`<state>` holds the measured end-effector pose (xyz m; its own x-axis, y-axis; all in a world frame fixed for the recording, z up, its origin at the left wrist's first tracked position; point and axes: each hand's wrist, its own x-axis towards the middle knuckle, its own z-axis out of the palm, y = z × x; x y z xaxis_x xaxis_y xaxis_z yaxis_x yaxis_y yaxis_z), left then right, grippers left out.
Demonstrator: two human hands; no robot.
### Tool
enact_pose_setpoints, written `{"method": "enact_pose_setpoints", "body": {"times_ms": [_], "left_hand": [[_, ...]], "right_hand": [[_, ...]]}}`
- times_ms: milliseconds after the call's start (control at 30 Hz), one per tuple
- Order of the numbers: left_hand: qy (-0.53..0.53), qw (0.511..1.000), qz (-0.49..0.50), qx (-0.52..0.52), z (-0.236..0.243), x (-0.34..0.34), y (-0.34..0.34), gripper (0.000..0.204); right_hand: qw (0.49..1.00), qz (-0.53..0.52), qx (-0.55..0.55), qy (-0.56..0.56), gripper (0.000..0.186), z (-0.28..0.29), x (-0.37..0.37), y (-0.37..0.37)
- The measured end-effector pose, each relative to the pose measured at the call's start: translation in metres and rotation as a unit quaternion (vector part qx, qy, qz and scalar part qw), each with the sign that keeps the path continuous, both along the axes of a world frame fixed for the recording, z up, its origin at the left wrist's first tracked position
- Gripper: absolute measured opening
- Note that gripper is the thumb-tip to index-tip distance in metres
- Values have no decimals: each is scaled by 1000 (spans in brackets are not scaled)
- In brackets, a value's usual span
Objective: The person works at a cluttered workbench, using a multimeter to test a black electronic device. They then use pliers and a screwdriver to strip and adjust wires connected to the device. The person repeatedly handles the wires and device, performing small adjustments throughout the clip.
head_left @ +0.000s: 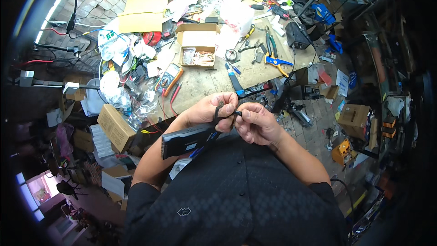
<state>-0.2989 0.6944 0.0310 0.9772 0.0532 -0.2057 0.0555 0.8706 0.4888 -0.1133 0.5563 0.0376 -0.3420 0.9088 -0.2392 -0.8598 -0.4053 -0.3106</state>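
Observation:
Close in front of my chest, both hands meet at a short black cable [217,115]. My left hand [210,108] is closed, pinching the cable between thumb and fingers. The closed fingers of my right hand [260,122] grip its small dark end, which is mostly hidden by the fingertips. Below my left hand hangs a flat black box-shaped device [189,142], tilted, with a pale label and blue print on its side. The cable appears to run from it; whether my left fingers also support the device cannot be seen.
Beyond my hands is a cluttered workbench [200,83]. On it lie an orange multimeter [169,78], an open cardboard box [198,34] of small parts, wire strippers [276,62] and green-handled pliers [270,41]. Cardboard boxes [116,127] stand at left, with more clutter on the right floor.

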Motion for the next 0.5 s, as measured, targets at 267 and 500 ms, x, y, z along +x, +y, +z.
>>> {"method": "enact_pose_setpoints", "body": {"times_ms": [267,500], "left_hand": [[65,996,66,16,-15,24,-18,27],[46,997,63,-16,-9,28,-18,23]], "right_hand": [[998,40,-20,-46,23,-10,33,3],[812,88,208,-538,13,29,77,32]]}}
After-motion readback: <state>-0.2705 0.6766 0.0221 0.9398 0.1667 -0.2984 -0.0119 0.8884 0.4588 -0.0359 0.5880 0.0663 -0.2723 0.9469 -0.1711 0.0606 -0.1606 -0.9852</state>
